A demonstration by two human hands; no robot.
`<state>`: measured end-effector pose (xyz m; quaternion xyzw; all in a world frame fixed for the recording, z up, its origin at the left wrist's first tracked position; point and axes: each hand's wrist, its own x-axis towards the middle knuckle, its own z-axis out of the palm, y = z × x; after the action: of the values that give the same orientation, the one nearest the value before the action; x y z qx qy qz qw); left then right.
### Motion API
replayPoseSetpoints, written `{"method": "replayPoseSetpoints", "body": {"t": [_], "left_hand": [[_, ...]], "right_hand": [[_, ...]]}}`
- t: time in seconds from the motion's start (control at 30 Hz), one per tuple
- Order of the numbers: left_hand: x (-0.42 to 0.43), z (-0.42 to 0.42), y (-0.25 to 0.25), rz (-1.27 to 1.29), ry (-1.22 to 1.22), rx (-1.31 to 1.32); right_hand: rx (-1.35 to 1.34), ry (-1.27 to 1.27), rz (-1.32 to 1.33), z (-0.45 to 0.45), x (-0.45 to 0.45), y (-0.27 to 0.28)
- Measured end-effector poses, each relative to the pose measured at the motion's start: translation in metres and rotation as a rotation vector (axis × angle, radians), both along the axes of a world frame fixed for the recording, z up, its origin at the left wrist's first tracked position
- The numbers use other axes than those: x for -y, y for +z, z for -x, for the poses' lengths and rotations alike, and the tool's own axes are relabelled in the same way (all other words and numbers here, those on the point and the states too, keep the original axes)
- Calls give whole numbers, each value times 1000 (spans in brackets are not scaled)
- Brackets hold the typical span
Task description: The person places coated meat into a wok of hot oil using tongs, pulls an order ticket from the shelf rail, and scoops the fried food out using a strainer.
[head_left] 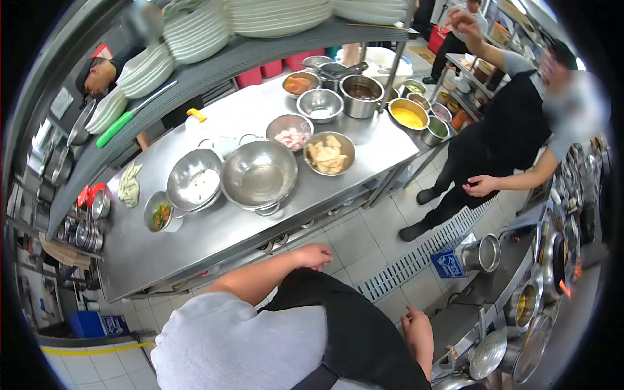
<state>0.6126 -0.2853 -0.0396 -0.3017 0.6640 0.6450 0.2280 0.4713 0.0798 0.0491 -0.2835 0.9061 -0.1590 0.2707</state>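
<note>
My left hand [314, 257] hangs in front of my apron, below the steel table, its fingers curled; what it holds, if anything, is hidden. Lower right, my right hand [416, 325] is by my side near the stove edge, fingers bent, contents not visible. Neither touches the bowls. On the table stand a large empty steel bowl [259, 170], a steel colander bowl [195, 179], a bowl of pale yellow pieces [327, 155], a bowl of pink meat [289, 133] and a small pot of cut vegetables [158, 213].
Stacked white plates [279, 16] fill the shelf above the steel table [247, 234]. A co-worker in a black apron [507, 120] stands at the right, one arm raised. A stove with pans [523, 305] is lower right; a floor drain [409, 260] crosses the tiles.
</note>
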Motion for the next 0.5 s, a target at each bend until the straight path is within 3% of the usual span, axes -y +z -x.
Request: {"method": "replayPoseSetpoints", "body": {"t": [0.13, 0.2, 0.27, 0.3, 0.37, 0.43, 0.5], "left_hand": [[25, -31, 7, -56, 60, -54], [42, -47, 23, -41, 62, -94], [58, -62, 38, -20, 83, -130], [66, -69, 39, -25, 72, -129], [79, -81, 37, 6, 68, -175], [88, -89, 50, -18, 49, -216], [92, -93, 56, -36, 2, -265]], "right_hand": [[151, 127, 50, 11, 60, -19], [317, 206, 196, 25, 95, -66], [469, 165, 217, 29, 170, -40], [376, 102, 234, 29, 208, -31], [519, -87, 539, 46, 277, -45], [646, -435, 708, 52, 347, -28], [785, -602, 760, 54, 396, -10]]}}
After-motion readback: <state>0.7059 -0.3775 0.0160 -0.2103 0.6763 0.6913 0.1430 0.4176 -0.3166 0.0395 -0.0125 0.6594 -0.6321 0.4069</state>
